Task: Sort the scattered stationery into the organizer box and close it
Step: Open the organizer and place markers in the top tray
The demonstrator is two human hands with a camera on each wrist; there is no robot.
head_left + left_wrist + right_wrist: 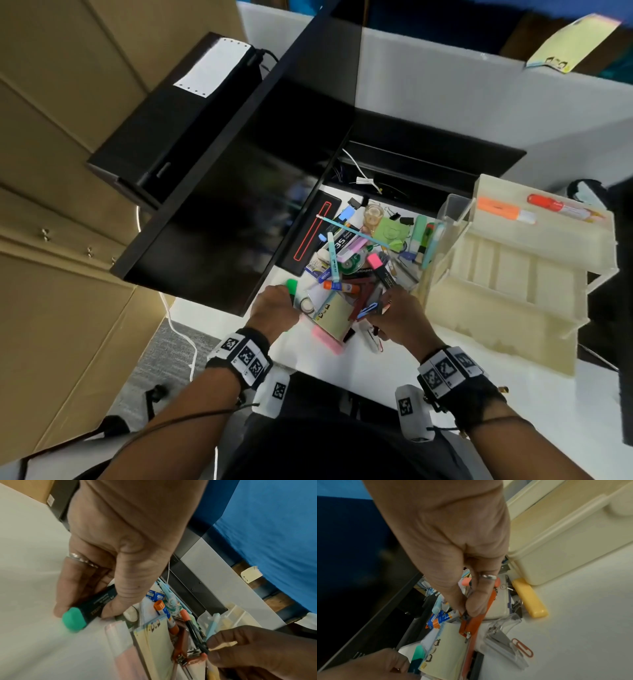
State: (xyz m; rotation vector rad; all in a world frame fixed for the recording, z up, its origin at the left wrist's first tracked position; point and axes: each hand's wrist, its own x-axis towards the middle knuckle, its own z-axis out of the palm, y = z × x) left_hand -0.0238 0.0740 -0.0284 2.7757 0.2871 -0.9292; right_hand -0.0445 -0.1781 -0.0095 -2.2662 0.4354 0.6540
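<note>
White desk beside a dark monitor: the left hand (106,555) grips a green-capped highlighter (85,613), while the right hand (453,545) pinches a small dark item, hard to identify, above an orange stapler (476,620). Beyond the right fingers, the cream organizer box (520,274) stands open holding two markers; most stationery (352,260) remains heaped, unsorted.

Green highlighter (85,613) body — half hidden in left hand (109,555), right hand's (453,545) pinched item — unclear
</note>
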